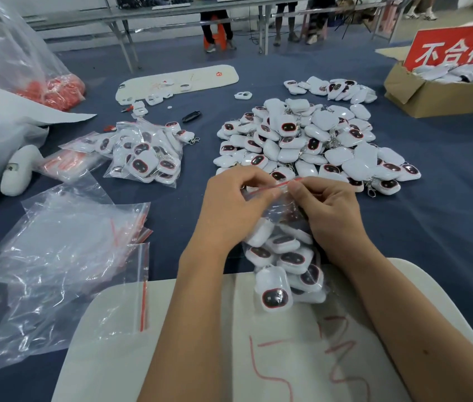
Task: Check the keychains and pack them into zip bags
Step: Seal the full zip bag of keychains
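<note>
Both your hands, left (236, 195) and right (323, 203), pinch the red zip strip of the full bag (283, 256), held upright over the table's near edge so the keychains (276, 297) settle low, clear of the seal.

Both my bare forearms reach up from the bottom of the frame and meet at its centre. My left hand (234, 195) has its fingers (254, 181) curled, thumb and fingertips pinching together at the top. My right hand (326, 204) faces it, knuckles up, its fingers bent and pinching just beside the left ones.
</note>
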### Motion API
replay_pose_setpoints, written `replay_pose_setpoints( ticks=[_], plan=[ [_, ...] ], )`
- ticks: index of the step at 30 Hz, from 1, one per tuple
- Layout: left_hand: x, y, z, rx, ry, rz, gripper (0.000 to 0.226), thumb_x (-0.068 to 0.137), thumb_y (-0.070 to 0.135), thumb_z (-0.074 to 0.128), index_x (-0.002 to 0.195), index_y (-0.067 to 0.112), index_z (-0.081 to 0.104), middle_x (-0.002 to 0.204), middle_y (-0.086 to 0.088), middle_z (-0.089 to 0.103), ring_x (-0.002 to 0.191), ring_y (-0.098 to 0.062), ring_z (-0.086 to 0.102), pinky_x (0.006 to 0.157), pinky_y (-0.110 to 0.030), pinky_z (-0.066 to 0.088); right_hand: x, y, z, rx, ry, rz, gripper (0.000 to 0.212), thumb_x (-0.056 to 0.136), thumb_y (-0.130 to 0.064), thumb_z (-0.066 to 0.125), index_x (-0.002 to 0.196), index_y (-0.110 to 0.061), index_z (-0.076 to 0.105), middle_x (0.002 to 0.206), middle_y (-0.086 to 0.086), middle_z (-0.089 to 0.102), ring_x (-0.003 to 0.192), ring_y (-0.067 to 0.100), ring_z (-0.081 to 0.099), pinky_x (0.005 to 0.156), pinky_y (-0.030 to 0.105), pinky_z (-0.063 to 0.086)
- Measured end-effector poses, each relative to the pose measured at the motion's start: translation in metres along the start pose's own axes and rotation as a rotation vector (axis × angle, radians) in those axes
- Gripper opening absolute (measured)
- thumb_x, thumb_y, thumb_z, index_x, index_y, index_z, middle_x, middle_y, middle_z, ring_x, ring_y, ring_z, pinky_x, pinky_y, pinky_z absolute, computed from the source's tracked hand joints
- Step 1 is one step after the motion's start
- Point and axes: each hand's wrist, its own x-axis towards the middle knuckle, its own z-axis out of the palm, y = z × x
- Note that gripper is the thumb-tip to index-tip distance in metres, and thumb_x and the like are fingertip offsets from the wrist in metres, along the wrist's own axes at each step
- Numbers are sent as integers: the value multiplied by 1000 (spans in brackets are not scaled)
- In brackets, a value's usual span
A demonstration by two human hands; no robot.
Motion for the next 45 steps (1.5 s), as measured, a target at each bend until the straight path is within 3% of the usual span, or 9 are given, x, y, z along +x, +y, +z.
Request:
replay_pose_setpoints(
  ticks=[8,11,14,18,22,31,35,39,45],
  plan=[
    [3,-4,5,51,2,-7,20,90,18,78,74,22,67,70,7,66,63,-8,56,62,-21,46,-2,-1,1,3,37,-44,4,92,-14,79,90,-16,82,70,-1,75,61,6,62,60,20,50],
    [3,-5,7,85,2,-7,18,93,20,75,78,20,66,70,6,65,64,-10,55,65,-29,48,-1,-1,-1,48,37,-23,5,92,-15,79,89,-17,82,71,15,72,60,16,57,58,25,50],
    [3,-5,8,89,14,-12,17,93,23,75,78,22,66,72,5,67,69,-15,60,69,-37,52,-1,-3,-1,88,31,-16,9,93,-12,77,88,-18,82,75,15,73,64,19,58,60,26,51],
    [2,-4,8,26,3,-81,18,90,42,76,82,29,65,77,6,68,73,-12,65,67,-29,54,-1,-2,-1,87,31,4,13,94,-12,76,86,-21,83,76,18,72,65,19,58,61,26,51],
    [1,-9,6,107,-53,-136,38,98,45,65,74,16,66,70,-3,68,70,-26,62,66,-40,51,0,1,0,71,16,48,12,97,-19,73,90,-19,82,74,15,72,62,13,57,57,20,49],
    [2,-6,2,-32,-69,-160,17,90,24,80,74,20,79,63,5,71,51,0,52,52,-13,40,3,5,0,93,60,114,15,96,-23,76,82,-17,80,78,20,73,65,22,59,62,35,52],
    [2,-4,2,-55,-65,-180,14,85,22,85,73,21,80,53,11,63,46,2,46,48,-11,35,2,4,-2,93,53,131,13,96,-20,75,86,-15,81,80,16,75,66,20,61,64,32,54],
    [2,-5,3,-6,-53,-157,12,81,27,88,74,26,78,64,0,65,54,-4,51,52,-20,43,2,3,-2,24,14,100,12,98,-18,73,88,-14,80,79,18,75,66,19,62,61,29,55],
    [1,-1,13,48,16,-57,16,89,32,78,75,27,73,70,5,67,67,-12,62,64,-30,54,0,1,-1,-39,-20,6,12,96,-15,74,86,-20,80,68,-2,73,60,4,63,58,16,50]
  ],
)
